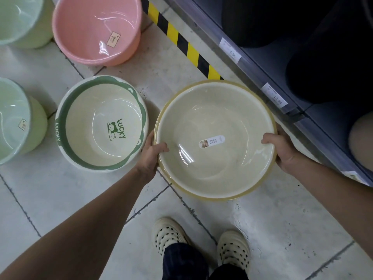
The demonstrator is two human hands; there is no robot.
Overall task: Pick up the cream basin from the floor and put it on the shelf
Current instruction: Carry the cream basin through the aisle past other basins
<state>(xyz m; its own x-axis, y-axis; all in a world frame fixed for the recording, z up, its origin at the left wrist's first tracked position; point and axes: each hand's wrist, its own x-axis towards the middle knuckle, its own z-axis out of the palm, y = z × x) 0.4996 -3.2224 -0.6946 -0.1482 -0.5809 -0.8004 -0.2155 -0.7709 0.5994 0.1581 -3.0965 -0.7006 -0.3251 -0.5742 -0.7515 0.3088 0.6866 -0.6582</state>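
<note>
At far left two pale green plastic buckets stand on the white tiled floor (50, 195), one at the upper corner (22, 19) and one below it (16, 122). Just right of the upper one sits a round pink plastic basin (96, 29) with a small tag inside. Below that rests a cream basin with a green band and the word "LUCKY" printed in it (101, 126).

The left hand (150, 154) grasps the left rim of the round cream plastic basin with a tan-yellow edge (216, 168), thumb hooked over the lip and inside, the fingers hidden under the outer wall. This basin is just beside the "LUCKY" one, in front of the grey shelf (252, 63). Whether it is clear of the floor cannot be told. A white oval sticker (212, 141) lies on its bottom. The right hand (282, 148) clasps the opposite rim in the same way, thumb curled over the edge.

A yellow-and-black striped tape (181, 41) runs along the floor at the shelf's foot. White price labels (274, 97) sit on the shelf rail, with dark items (323, 67) behind. Below, two cream shoes with dark dots (169, 235) stand on the tiles.
</note>
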